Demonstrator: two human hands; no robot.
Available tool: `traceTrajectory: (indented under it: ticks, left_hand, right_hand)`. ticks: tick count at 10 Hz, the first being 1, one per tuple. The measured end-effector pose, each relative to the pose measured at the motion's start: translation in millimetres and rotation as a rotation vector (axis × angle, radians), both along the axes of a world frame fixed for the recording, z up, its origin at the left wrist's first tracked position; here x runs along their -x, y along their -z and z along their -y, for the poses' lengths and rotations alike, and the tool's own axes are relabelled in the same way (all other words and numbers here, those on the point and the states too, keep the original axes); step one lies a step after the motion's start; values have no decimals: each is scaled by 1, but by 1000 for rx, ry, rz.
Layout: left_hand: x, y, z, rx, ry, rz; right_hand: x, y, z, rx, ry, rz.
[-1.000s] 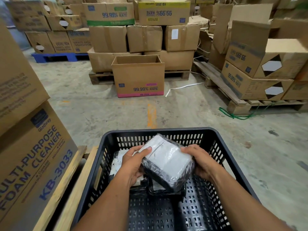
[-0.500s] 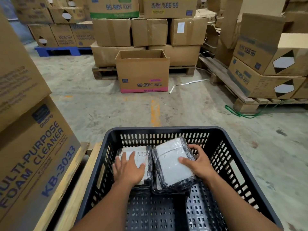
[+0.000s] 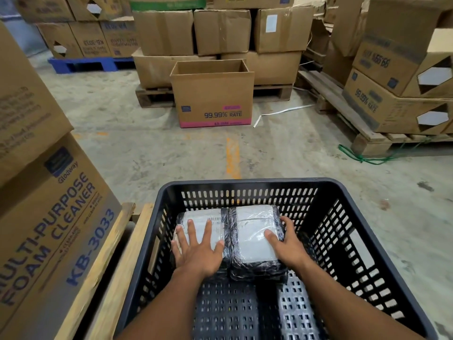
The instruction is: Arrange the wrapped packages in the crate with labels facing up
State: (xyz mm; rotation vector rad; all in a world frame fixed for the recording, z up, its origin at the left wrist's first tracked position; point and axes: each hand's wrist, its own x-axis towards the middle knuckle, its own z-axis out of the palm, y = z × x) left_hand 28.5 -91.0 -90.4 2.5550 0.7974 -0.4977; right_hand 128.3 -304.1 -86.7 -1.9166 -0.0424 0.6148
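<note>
The right package, tilted before, now lies flat against the left package in the crate, left hand flat open on one, right hand loosely cupping the other's edge.

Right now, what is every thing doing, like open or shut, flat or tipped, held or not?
Black crate: upright, open-topped, mostly unfilled.
Left package: flat, barcode label up, under left hand.
Right package: flat, white face up, touching the left package, right hand on its edge.
Pink-striped carton: upright on the floor, flaps open.
Foam cleaner box: closed, stacked on a wooden pallet.
</note>
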Motion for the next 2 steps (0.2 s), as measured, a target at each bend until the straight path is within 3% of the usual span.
traceTrajectory:
  ticks: [2]
  left_hand:
    - [-3, -30, -7, 79, 0, -27]
  right_hand:
    - [-17, -19, -5, 379, 10, 35]
